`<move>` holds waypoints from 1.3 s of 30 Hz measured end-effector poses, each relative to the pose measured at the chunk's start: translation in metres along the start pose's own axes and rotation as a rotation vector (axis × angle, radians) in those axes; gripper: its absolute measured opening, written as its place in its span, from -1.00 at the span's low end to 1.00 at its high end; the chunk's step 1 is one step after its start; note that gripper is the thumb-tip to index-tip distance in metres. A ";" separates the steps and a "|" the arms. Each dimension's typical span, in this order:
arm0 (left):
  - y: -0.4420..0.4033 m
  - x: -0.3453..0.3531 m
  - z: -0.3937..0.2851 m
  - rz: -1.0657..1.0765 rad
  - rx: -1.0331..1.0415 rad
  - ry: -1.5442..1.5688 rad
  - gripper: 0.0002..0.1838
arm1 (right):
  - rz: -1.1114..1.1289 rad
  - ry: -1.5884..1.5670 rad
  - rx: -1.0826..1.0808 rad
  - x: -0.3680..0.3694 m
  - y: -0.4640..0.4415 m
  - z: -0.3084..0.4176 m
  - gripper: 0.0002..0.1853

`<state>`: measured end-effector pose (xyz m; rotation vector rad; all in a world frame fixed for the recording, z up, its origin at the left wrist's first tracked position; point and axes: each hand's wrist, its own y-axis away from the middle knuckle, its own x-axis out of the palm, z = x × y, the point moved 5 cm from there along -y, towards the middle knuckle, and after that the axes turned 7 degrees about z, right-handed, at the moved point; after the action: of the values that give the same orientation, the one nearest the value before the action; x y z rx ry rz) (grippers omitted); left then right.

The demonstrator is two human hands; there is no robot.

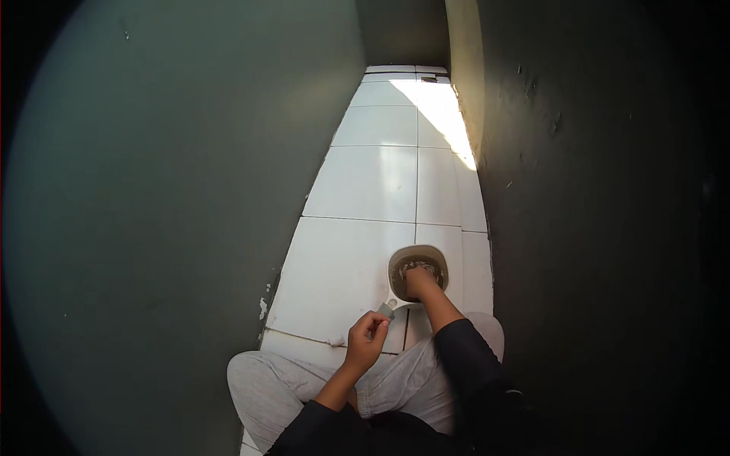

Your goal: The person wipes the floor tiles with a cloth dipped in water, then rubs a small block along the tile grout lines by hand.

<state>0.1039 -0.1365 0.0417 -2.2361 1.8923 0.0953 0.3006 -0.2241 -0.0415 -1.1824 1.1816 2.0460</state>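
Observation:
A whitish tub (391, 266) with rounded corners stands on the tiles, with dark, murky contents and small pale bits inside. My right hand (418, 282) reaches down into it. Its fingers are hidden in the contents, so I cannot see what they hold. Just left of the tub's near corner, my left hand (367, 339) has thumb and fingers closed on a small grey piece (386, 311). That piece is beside a pale tab (392, 302) at the tub's corner; whether the two are joined is unclear.
White floor tiles (357, 182) run ahead between a dark left wall (175, 190) and a dark right wall (578, 197). Sunlight falls on the far right tiles. My bent knees (255, 372) in light grey trousers flank the near floor. A small whitish scrap (337, 342) lies near them.

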 end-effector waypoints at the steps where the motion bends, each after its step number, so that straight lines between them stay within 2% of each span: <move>1: 0.000 0.003 0.000 0.008 -0.006 0.005 -0.96 | 0.003 -0.001 -0.003 0.002 -0.002 -0.001 -0.62; 4: 0.002 0.007 -0.001 0.005 -0.019 0.029 -0.96 | 0.038 -0.074 -0.012 -0.002 -0.004 -0.001 -0.59; 6: 0.004 0.006 0.003 -0.003 -0.024 0.034 -0.96 | -0.012 -0.239 -0.120 -0.009 -0.001 -0.002 -0.55; 8: 0.005 0.006 0.007 -0.011 -0.028 0.039 -0.96 | -0.021 -0.267 -0.136 -0.014 0.000 -0.006 -0.55; 10: 0.007 0.004 0.007 -0.081 0.009 0.067 -0.95 | -0.112 -0.464 -0.266 -0.033 0.017 -0.005 -0.60; 12: 0.010 0.004 0.008 -0.082 -0.011 0.073 -0.94 | -0.166 -0.438 -0.289 -0.043 0.028 -0.002 -0.60; 14: 0.012 0.005 0.008 -0.082 -0.027 0.079 -0.94 | -0.223 -0.539 -0.165 -0.049 0.033 -0.006 -0.57; 18: 0.011 0.006 0.004 -0.083 -0.014 0.090 -0.94 | -0.262 -0.516 -0.062 -0.056 0.042 -0.001 -0.51; 20: 0.010 0.004 0.002 -0.084 -0.003 0.085 -0.94 | -0.376 -0.514 0.005 -0.057 0.044 -0.002 -0.45; 23: 0.009 0.002 0.003 -0.079 -0.049 0.111 -0.94 | -0.355 -0.475 0.088 -0.058 0.047 0.001 -0.40; 25: 0.007 -0.001 0.001 -0.114 0.013 0.086 -0.94 | -0.392 -0.429 0.067 -0.054 0.043 0.002 -0.40; 33: 0.014 -0.020 0.001 -0.157 0.015 0.086 -0.95 | -0.441 -0.272 -0.023 -0.052 0.050 0.018 -0.46; 35: 0.019 -0.029 0.002 -0.168 0.005 0.101 -0.95 | -0.370 -0.331 0.045 -0.047 0.047 0.016 -0.45; 39: 0.030 -0.046 0.003 -0.175 -0.026 0.133 -0.95 | -0.391 -0.339 0.072 -0.032 0.032 0.006 -0.46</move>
<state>0.0671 -0.0959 0.0440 -2.4711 1.7564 -0.0580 0.2903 -0.2344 0.0015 -0.9009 0.7838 1.7981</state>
